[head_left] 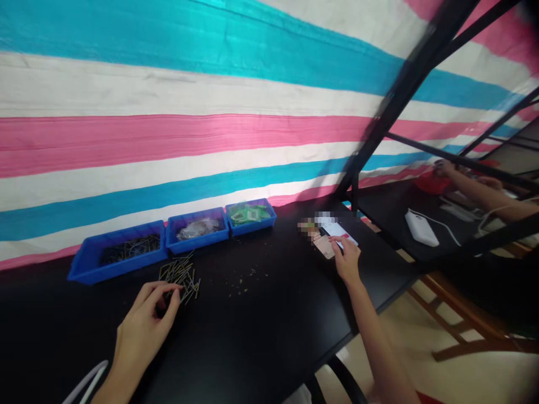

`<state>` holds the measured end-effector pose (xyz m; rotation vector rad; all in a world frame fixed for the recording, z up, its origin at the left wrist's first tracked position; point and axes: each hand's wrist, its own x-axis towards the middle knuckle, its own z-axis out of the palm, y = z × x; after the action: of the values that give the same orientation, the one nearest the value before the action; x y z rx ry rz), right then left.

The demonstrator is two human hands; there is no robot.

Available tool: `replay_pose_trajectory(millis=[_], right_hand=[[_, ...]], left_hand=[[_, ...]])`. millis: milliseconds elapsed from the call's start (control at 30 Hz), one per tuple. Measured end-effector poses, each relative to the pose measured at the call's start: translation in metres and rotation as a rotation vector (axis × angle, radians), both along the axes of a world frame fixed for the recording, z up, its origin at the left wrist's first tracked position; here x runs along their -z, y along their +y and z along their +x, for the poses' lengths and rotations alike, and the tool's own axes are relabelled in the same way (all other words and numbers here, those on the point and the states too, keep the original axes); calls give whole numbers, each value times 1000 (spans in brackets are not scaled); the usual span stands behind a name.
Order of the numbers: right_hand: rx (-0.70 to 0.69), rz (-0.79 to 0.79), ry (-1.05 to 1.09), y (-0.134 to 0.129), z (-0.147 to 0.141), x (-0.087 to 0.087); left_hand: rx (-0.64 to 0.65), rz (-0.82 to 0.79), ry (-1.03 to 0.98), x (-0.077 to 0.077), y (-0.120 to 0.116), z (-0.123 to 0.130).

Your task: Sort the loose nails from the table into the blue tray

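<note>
My left hand (145, 317) is at the near edge of a loose pile of thin metal rods (181, 273), like long nails or pins. Its thumb and fingertips come together, and whatever is between them is too small to make out. On the right, my right hand (347, 259) has its index finger stretched out over a flat, lit thing that looks like a phone (337, 230), partly blurred out. The fingertips touch or hover just above its surface; I cannot tell which.
Blue bins along the back hold dark rods (135, 248), clear plastic bags (200, 227) and green packets (248, 213). Small crumbs (242, 283) lie mid-table. Beyond a black frame post (396, 101), another person's arm (475, 188) and a white box (421, 227) with a cable show.
</note>
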<state>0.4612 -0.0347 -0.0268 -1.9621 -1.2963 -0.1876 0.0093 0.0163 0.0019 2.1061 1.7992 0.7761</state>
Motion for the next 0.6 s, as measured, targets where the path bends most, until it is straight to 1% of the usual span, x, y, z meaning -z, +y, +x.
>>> replay_pose_trajectory(millis=[133,333,600], right_hand=[[15,28,-18,-1,1,2],[2,39,-24,-1,2,2],[-33,72,1,-1,3,0]], left_hand=[[-2,5,5,0,0,0],[4,-7,0,0,0,0],[2,19,-13,5,4,-5]])
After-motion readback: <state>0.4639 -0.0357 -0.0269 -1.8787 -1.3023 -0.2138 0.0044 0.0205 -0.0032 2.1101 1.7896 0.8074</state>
